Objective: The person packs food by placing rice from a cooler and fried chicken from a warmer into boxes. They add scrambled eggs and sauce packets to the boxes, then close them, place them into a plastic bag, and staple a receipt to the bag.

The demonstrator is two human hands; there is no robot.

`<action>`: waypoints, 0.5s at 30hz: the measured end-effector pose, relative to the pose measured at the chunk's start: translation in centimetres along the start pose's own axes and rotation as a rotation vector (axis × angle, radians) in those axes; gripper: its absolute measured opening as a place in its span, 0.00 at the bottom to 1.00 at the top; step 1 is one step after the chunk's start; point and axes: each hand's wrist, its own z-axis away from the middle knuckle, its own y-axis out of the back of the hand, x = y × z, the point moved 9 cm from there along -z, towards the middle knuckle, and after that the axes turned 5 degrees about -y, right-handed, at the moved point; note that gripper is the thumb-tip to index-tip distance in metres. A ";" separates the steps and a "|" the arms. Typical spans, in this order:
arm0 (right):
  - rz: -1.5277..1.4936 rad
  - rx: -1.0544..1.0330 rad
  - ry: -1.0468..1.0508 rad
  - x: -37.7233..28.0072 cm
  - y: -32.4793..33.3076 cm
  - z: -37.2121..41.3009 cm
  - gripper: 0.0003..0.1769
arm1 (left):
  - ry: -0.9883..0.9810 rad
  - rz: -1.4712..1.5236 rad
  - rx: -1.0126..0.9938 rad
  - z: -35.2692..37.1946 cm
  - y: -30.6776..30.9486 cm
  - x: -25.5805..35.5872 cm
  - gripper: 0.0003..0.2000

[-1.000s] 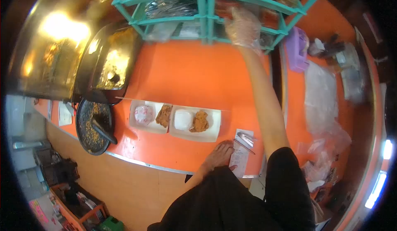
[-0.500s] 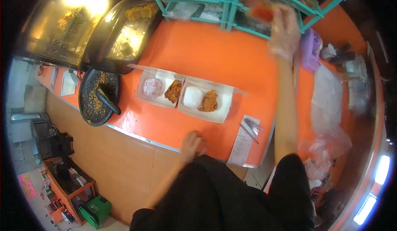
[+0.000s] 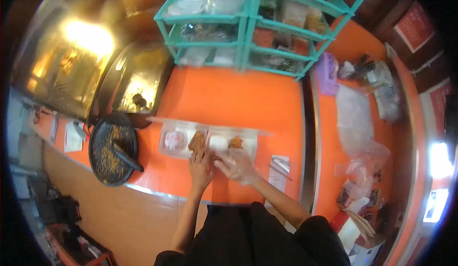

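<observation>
In the head view, your gloved right hand (image 3: 236,165) has come down from the teal rack (image 3: 207,19), and your left hand (image 3: 201,169) has moved up beside it. Both have bent fingers; whether they grip anything, I cannot tell. They meet at the front of the two food boxes (image 3: 250,147), between the counter's metal edge (image 3: 157,193) and orange surface (image 3: 234,94) reaching back to the rack.

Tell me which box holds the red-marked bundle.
The left box, nearer the mortar: its round bundle shows red marks, while the right box has a plain white bundle.
</observation>
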 end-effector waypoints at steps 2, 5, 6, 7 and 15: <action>0.161 0.089 0.031 -2.3 4.9 -1.3 0.13 | -0.057 0.009 -0.138 -0.1 -1.6 -1.1 0.15; -0.088 0.406 0.033 0.2 15.6 -3.8 0.15 | -0.089 -0.016 -0.188 -0.6 -1.5 -0.9 0.13; 0.097 0.510 -0.022 1.5 20.2 -6.5 0.11 | -0.090 -0.026 -0.195 -0.8 -1.4 -0.7 0.12; 0.287 0.609 -0.096 2.8 24.9 -9.2 0.08 | -0.092 -0.038 -0.207 -0.9 -1.4 -0.4 0.11; 0.856 0.453 -0.333 17.0 38.7 -20.3 0.12 | -0.025 -0.096 -0.284 -1.6 -2.1 -0.1 0.13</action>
